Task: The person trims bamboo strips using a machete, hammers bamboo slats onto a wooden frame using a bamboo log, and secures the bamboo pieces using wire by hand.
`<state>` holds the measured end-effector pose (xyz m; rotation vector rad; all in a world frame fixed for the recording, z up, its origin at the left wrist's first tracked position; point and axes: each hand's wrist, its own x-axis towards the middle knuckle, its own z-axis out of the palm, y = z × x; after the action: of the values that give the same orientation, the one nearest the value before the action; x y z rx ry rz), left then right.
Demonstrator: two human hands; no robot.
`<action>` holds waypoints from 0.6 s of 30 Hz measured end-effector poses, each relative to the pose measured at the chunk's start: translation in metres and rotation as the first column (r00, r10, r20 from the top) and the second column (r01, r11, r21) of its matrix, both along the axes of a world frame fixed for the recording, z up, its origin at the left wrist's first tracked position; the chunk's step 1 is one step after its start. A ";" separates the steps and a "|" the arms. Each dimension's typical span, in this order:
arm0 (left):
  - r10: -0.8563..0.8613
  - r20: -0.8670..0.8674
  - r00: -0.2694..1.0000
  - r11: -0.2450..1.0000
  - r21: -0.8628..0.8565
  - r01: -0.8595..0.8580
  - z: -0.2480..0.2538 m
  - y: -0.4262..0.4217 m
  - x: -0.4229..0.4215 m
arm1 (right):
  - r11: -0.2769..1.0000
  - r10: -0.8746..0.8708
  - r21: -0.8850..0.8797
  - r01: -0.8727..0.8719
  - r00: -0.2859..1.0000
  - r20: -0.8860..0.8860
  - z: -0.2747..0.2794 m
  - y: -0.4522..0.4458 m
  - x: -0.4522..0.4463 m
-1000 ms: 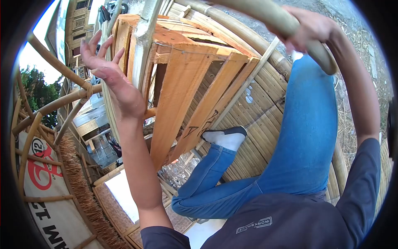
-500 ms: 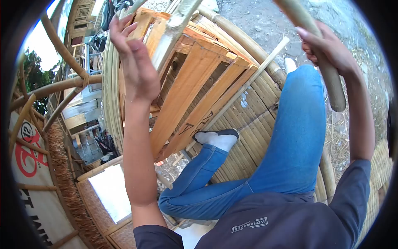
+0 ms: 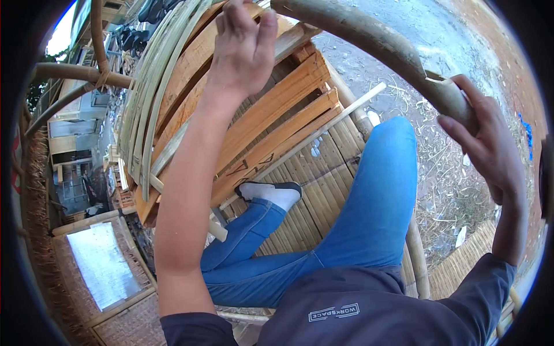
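Note:
A thick bamboo pole [image 3: 369,34] slants from the top middle down to the right, with a notch cut near its right end. My right hand [image 3: 487,135] is wrapped round that end, just past the notch. Raised in front of the wooden crate, my left hand [image 3: 242,55] has its thumb apart from its partly bent fingers. Nothing shows in it, and whether its thumb touches the pole's far end is unclear. Behind the left hand is the orange-brown slatted crate [image 3: 277,124].
Pale bamboo strips [image 3: 156,98] lie along the crate's left side. A thin stick [image 3: 346,109] runs beside the crate on the bamboo slat platform [image 3: 323,202], where my legs [image 3: 369,202] rest. A woven mat [image 3: 461,265] lies on the littered ground at the right.
The bamboo pole has swung from steep to a flatter slant, showing its notch. My right hand has moved lower at its end. My left hand has shifted right and up as the view turned.

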<state>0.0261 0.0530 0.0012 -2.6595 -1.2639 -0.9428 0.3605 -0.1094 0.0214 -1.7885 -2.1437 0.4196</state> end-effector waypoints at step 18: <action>0.124 0.028 0.992 0.983 -0.139 -0.119 -0.010 0.000 -0.006 | 0.983 -0.174 -0.044 0.178 0.830 -0.530 0.009 -0.014 0.030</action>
<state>0.0196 0.0534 -0.0086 -2.6383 -1.5329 -0.9231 0.3904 -0.1232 0.0302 -1.6028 -1.5780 0.7576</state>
